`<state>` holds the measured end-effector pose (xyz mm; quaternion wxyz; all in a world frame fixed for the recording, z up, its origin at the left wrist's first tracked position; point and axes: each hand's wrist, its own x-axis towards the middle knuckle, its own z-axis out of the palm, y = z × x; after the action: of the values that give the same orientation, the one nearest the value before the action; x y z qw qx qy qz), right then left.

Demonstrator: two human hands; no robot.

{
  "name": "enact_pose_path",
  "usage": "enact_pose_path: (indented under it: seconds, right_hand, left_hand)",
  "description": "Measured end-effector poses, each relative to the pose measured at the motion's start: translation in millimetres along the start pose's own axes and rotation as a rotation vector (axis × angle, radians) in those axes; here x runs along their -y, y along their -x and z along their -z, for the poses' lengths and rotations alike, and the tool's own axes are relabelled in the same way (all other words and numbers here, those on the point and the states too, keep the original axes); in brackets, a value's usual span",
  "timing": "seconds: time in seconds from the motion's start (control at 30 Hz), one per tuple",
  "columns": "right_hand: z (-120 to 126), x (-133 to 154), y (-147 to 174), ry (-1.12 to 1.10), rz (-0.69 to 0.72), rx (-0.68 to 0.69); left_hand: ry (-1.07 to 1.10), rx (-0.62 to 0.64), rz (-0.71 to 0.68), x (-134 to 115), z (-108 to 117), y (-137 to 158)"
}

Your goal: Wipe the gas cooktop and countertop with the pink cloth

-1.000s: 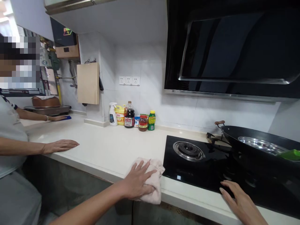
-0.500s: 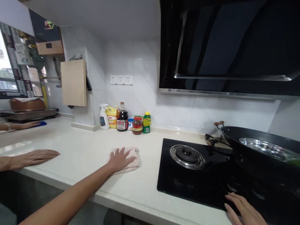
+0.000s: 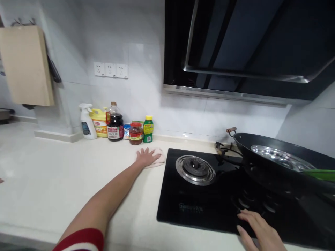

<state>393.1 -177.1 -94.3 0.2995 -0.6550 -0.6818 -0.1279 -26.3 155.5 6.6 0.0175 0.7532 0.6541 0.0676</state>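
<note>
My left hand (image 3: 145, 158) presses a pale pink cloth (image 3: 157, 158) onto the pale countertop (image 3: 65, 174), fingers spread and bent over it. Part of the cloth is hidden beneath the palm. Just to its right lies the edge of the black gas hob (image 3: 188, 195). My right hand (image 3: 259, 228) is at the front of the hob, with fingers and thumb apart and nothing in it. Its fingertips are close to the hob's control knobs (image 3: 243, 202). A red and white sleeve shows on my left arm.
Along the wall stand a spray bottle (image 3: 87, 122), a yellow jug (image 3: 99, 122), a soy sauce bottle (image 3: 114, 123), a red-lidded jar (image 3: 136, 134) and a green bottle (image 3: 148, 130). A black wok (image 3: 240, 146) sits on the hob's right, under the range hood (image 3: 235, 45). A co-worker's fingertip (image 3: 1, 180) shows far left.
My left hand has slid the cloth away from me and rightward, closer to the hob. The view has turned right, so the co-worker's hands have mostly left it. My right hand stays by the hob's front.
</note>
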Motion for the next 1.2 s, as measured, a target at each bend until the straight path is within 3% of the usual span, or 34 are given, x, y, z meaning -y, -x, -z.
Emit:
enact_pose_path:
  seconds: [0.17, 0.33, 0.5, 0.73, 0.87, 1.0, 1.2]
  right_hand:
    - [5, 10, -2, -0.006, -0.023, 0.033]
    - [6, 7, -5, -0.035, -0.06, 0.082]
    - [9, 13, -6, -0.068, -0.047, 0.083]
    - [17, 34, 0, -0.08, -0.061, 0.044]
    - [8, 25, 0, -0.094, -0.033, 0.028]
    - [4, 20, 1, -0.076, 0.001, 0.001]
    - [11, 29, 6, -0.015, 0.002, -0.009]
  left_hand:
    - [0.006, 0.02, -0.066, -29, 0, -11]
    - [-0.002, 0.081, -0.203, -40, 3, 24]
    - [0.001, 0.104, -0.302, -31, 8, 98]
    - [0.028, 0.166, -0.459, 1, 22, 234]
    - [0.048, 0.226, -0.48, 28, 41, 281]
    - [0.032, 0.182, -0.36, 63, 44, 276]
    - [-0.09, -0.008, -0.016, 112, 31, 206]
